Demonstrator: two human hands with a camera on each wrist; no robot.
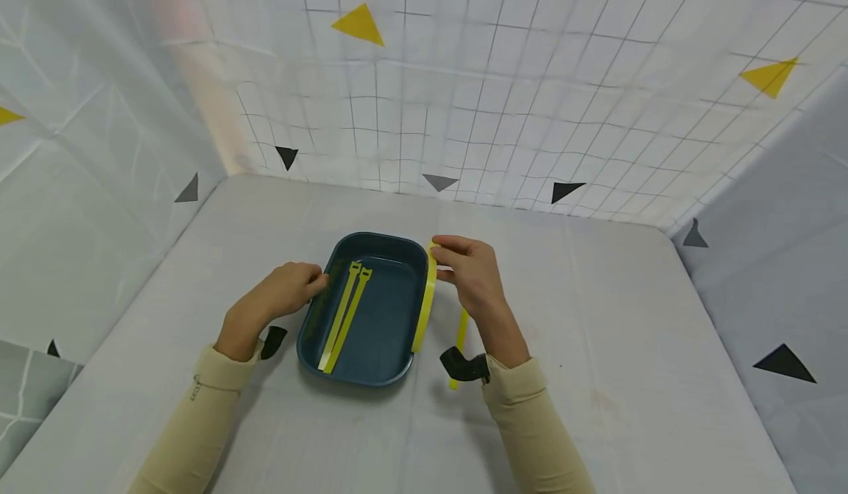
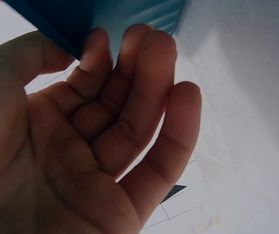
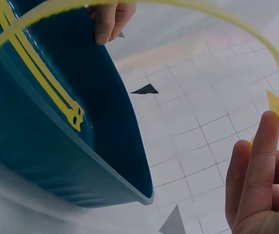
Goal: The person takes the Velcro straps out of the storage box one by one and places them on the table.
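On the white-covered table, a blue tray sits between 2 bare hands, tilted slightly in the head view, and both hands are busy. The left hand has hold of the tray's left rim, pretty narrow grip, thumb on one side of the wall and the curled fingers on the other, with the little finger sitting a bit apart from the rest. The right hand is just beside the far right corner, fingertips pinched on 1 end of a yellow strap, so basically no gap there beyond the strap itself. Can't really tell where that thumb presses, since the fingers cover it in the right wrist view. The strap bows out in a big curve from those fingertips, and from the head view it runs down along the tray's right rim. Inside the tray, 2 more yellow straps lie nearly side by side toward the left, slotted heads at the far end. Another yellow strip lies on the table right of the tray, partly hidden by the right wrist and its black wrist mount.
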